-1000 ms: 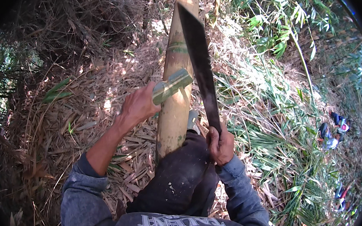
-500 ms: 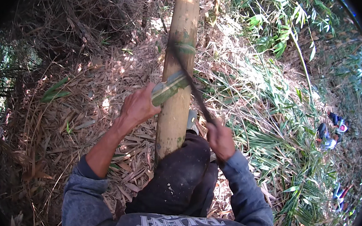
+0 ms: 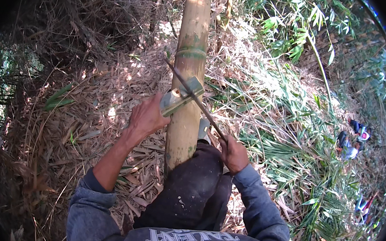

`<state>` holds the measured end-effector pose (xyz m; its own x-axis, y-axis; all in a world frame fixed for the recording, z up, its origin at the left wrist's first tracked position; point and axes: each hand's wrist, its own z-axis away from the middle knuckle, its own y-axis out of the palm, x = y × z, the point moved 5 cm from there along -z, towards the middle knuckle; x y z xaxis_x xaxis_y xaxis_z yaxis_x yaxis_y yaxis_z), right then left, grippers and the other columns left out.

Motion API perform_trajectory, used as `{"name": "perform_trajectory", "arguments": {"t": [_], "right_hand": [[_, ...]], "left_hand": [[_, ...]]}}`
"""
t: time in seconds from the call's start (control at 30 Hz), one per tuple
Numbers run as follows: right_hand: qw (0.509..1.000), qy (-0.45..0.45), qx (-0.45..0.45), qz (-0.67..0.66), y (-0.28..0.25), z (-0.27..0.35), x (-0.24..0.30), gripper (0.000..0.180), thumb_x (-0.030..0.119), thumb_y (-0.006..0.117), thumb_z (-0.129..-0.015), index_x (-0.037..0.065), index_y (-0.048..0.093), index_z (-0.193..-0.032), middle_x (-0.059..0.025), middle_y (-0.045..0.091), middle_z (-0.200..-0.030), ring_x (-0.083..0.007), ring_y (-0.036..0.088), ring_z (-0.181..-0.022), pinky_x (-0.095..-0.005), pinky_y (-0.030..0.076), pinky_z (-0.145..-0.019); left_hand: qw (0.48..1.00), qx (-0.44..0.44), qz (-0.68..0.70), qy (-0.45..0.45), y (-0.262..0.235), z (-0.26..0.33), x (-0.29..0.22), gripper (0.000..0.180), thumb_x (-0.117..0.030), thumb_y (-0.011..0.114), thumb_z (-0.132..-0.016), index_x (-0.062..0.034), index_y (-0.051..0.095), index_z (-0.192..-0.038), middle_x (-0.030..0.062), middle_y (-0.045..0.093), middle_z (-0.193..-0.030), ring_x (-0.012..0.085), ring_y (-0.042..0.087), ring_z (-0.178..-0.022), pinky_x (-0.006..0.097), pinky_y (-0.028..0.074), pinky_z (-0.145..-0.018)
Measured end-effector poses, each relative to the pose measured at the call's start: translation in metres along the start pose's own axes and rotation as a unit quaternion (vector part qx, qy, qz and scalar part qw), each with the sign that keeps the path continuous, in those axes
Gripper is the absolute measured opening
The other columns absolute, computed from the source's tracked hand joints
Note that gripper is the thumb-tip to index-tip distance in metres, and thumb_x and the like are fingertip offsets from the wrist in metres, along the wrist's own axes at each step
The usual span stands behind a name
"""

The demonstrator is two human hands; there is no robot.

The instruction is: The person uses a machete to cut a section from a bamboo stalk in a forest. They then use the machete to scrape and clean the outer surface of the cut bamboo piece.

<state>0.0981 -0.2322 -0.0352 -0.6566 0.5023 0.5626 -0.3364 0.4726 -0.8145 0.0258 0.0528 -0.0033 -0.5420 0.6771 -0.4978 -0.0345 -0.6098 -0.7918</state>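
Head view shows me the left hand (image 3: 145, 115) gripping a bamboo piece (image 3: 175, 101) across the round pole (image 3: 193, 65), the right hand (image 3: 234, 154) clenched on a machete (image 3: 194, 97) crossing it, and I judge that rolling could deflect the machete leftward.

Dry brown leaf litter (image 3: 90, 148) covers the ground to the left of the grip, dotted with small patches of sunlight, and a few long green leaves (image 3: 58, 102) lie on it farther out. Beyond the grip, toward the left, stands a shadowed tangle of thin brown twigs (image 3: 74, 27). Right of the grip, narrow green leaves (image 3: 276, 154) strew brighter, sun-streaked ground, with leafy foliage (image 3: 281, 28) and a slender pale stem (image 3: 319, 63) farther off.
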Motion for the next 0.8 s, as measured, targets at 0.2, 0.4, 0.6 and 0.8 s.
{"name": "perform_trajectory", "arguments": {"t": [0.2,0.4,0.6,0.8], "right_hand": [[0.967,0.111,-0.009,-0.229,-0.040,-0.025,0.044,0.010,0.009,0.053,-0.096,-0.001,0.056,-0.094,-0.0136,0.059,-0.062,-0.0302,0.060,-0.053,-0.0375,0.044,-0.051],[0.975,0.074,0.014,-0.209,-0.047,-0.048,0.056,0.013,0.010,0.053,-0.097,-0.003,0.057,-0.093,-0.0153,0.059,-0.060,-0.0291,0.059,-0.049,-0.0361,0.045,-0.048],[0.953,0.116,-0.032,-0.279,-0.047,-0.041,0.057,0.013,0.010,0.055,-0.095,-0.003,0.058,-0.094,-0.0168,0.059,-0.061,-0.0304,0.060,-0.051,-0.0382,0.044,-0.049],[0.968,0.094,0.086,-0.217,0.000,-0.039,0.005,0.019,0.017,0.055,-0.097,-0.002,0.059,-0.097,-0.0188,0.056,-0.061,-0.0329,0.056,-0.050,-0.0416,0.042,-0.049]], "left_hand": [[0.993,0.052,0.101,0.016,-0.010,-0.007,0.010,0.066,-0.029,0.076,-0.063,-0.0019,0.056,-0.121,0.0209,0.068,-0.098,0.0320,0.067,-0.090,0.040,0.051,-0.081],[0.989,0.076,0.118,0.048,-0.014,-0.014,0.009,0.070,-0.027,0.073,-0.060,-0.0004,0.056,-0.123,0.0209,0.068,-0.096,0.0330,0.066,-0.086,0.039,0.051,-0.080],[0.981,0.098,0.159,0.060,-0.005,-0.020,0.016,0.068,-0.024,0.073,-0.061,0.0006,0.056,-0.122,0.0195,0.068,-0.095,0.0305,0.066,-0.085,0.037,0.052,-0.081],[0.982,0.091,0.156,0.049,-0.009,-0.017,0.010,0.066,-0.021,0.074,-0.061,0.0018,0.058,-0.121,0.0174,0.068,-0.100,0.0259,0.065,-0.087,0.036,0.051,-0.080]]}}
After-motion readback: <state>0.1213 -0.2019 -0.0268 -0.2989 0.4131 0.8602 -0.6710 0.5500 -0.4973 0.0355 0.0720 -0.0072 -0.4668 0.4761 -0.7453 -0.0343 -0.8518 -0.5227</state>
